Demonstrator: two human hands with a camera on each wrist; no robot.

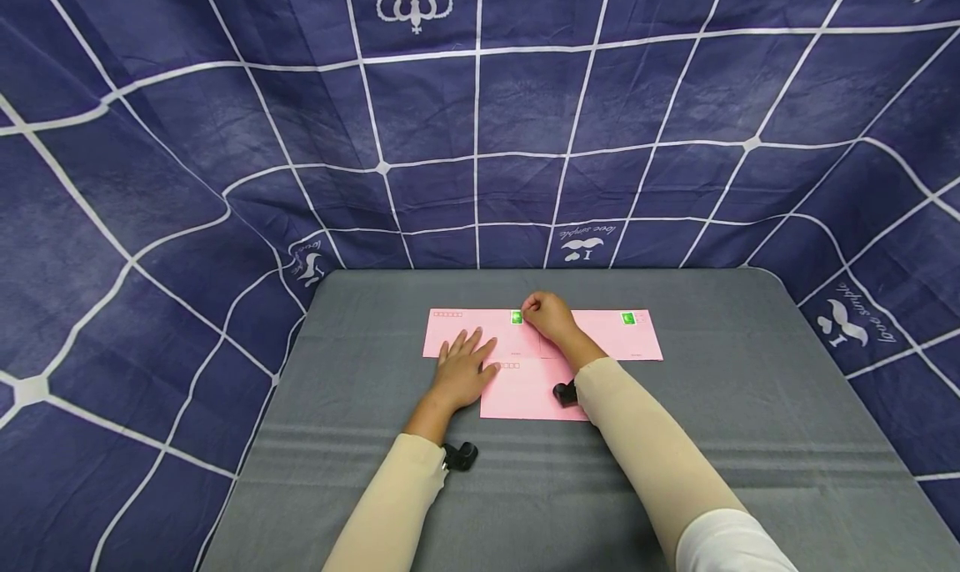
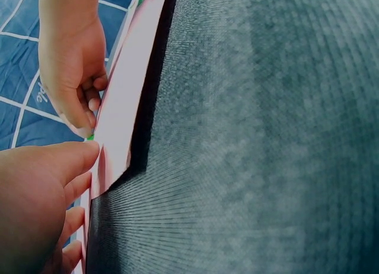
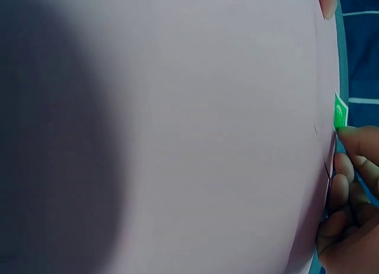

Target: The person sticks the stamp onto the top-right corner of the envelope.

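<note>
Three pink envelopes lie together: a left one, a right one and a front one. My left hand rests with fingers spread over the lower edge of the left envelope, its thumb reaching the front one's corner. With thumb and index finger my right hand pinches a green postage stamp at the left envelope's top right corner; its other fingers are curled. One edge of that stamp stands up slightly in the right wrist view. The right forearm hides part of the front and right envelopes.
Another green stamp is on the right envelope's top right corner. Everything lies on a grey cloth-covered table, with a blue curtain with white lines around its back and sides. Black wrist cameras sit at both cuffs.
</note>
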